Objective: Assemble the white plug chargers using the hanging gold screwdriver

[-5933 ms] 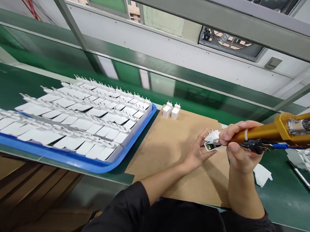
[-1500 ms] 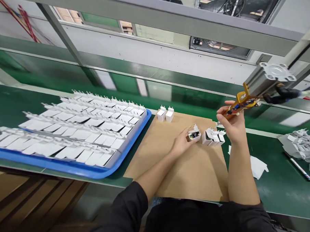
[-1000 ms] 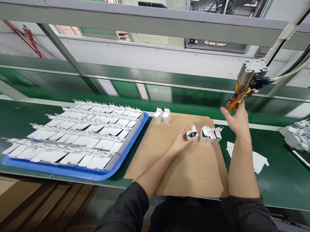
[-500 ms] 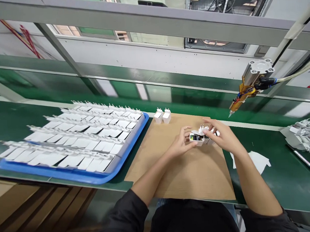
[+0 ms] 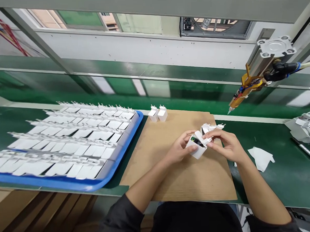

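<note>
A white power adapter housing with its top open is gripped at the side by my left hand. Dark and green electronics show inside it. My right hand pinches a white plug piece with pins at the housing's right edge. Just behind, more white adapters with upright pins stand close together, partly hidden by my right fingers. All of this is over a brown cardboard sheet.
Left is a blue tray filled with rows of white adapters. Two adapters stand at the cardboard's back edge. A dispensing nozzle hangs at right, above a white cloth, a marker pen and a pile of white plug parts.
The open housing has come toward me, away from the other adapters, and is now tilted in my left hand. My right hand has moved down with it. The camera view has shifted.
</note>
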A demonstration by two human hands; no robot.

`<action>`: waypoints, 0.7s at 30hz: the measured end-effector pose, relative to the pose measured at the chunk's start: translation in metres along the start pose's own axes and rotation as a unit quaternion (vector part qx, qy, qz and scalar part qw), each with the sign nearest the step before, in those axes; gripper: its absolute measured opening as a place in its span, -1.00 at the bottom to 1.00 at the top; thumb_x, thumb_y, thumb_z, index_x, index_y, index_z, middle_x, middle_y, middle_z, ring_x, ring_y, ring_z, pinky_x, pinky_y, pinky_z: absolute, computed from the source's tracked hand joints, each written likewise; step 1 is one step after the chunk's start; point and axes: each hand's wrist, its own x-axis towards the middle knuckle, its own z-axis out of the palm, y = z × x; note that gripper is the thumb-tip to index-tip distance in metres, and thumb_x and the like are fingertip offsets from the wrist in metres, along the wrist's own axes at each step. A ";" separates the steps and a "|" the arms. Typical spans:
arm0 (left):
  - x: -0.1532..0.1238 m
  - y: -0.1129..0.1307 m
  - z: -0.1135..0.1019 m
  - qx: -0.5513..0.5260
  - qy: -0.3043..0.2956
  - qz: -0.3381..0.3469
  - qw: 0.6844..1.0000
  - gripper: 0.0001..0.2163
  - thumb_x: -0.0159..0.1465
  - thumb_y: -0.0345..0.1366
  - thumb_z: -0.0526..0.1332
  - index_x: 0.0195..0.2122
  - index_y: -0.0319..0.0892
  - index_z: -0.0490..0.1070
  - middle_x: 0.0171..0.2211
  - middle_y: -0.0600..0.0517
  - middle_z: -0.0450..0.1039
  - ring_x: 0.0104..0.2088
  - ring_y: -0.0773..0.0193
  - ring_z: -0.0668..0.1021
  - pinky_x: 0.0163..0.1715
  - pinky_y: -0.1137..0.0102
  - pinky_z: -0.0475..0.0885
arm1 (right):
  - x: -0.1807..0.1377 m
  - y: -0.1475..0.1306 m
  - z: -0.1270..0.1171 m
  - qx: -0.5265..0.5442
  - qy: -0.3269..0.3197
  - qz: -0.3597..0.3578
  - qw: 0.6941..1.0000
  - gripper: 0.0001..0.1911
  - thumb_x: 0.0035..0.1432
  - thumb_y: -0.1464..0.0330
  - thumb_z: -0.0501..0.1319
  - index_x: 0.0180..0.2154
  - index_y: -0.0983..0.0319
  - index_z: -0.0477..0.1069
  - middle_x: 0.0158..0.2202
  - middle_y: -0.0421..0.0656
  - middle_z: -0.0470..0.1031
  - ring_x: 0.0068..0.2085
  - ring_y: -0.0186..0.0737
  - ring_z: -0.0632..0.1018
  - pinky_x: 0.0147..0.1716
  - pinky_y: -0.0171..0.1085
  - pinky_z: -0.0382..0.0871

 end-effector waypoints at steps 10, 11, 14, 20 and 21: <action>0.001 -0.004 0.001 -0.006 0.030 -0.014 0.999 -0.31 0.02 0.26 0.46 -0.01 -0.19 0.58 -0.08 -0.12 0.63 -0.19 0.10 0.61 -0.18 0.31 0.50 | -0.002 -0.003 0.007 0.024 -0.021 -0.023 0.999 -0.81 0.31 0.39 0.34 -0.05 0.10 0.51 -0.10 -0.14 0.68 -0.14 -0.17 0.67 -0.21 -0.19 0.58; 0.001 -0.004 0.000 -0.006 0.028 -0.014 0.999 -0.31 0.02 0.25 0.46 0.00 -0.19 0.58 -0.07 -0.13 0.62 -0.19 0.11 0.61 -0.19 0.32 0.50 | -0.002 -0.003 0.007 0.025 -0.023 -0.025 0.999 -0.81 0.31 0.39 0.34 -0.04 0.10 0.51 -0.11 -0.13 0.68 -0.14 -0.17 0.67 -0.20 -0.19 0.58; 0.001 -0.005 -0.001 -0.015 0.023 -0.009 1.000 -0.33 0.06 0.22 0.46 0.02 -0.21 0.58 -0.08 -0.12 0.62 -0.22 0.16 0.60 -0.21 0.36 0.48 | -0.003 -0.002 0.009 0.028 -0.025 -0.026 0.999 -0.84 0.33 0.37 0.32 -0.05 0.11 0.51 -0.11 -0.11 0.68 -0.16 -0.17 0.67 -0.20 -0.19 0.57; -0.001 -0.001 0.001 -0.059 0.015 0.002 0.998 -0.36 0.10 0.12 0.48 0.11 -0.15 0.54 -0.16 -0.05 0.61 -0.30 0.24 0.58 -0.23 0.38 0.47 | -0.002 -0.001 0.012 0.023 -0.011 -0.024 0.999 -0.87 0.34 0.33 0.31 -0.07 0.11 0.52 -0.15 -0.11 0.68 -0.24 -0.19 0.66 -0.23 -0.18 0.56; -0.001 0.000 0.002 -0.069 0.015 0.004 0.998 -0.36 0.11 0.10 0.49 0.15 -0.12 0.52 -0.19 -0.02 0.60 -0.32 0.27 0.58 -0.24 0.39 0.47 | -0.001 -0.002 0.013 0.022 -0.009 -0.027 0.999 -0.87 0.34 0.32 0.31 -0.07 0.11 0.52 -0.15 -0.11 0.68 -0.24 -0.18 0.67 -0.23 -0.18 0.56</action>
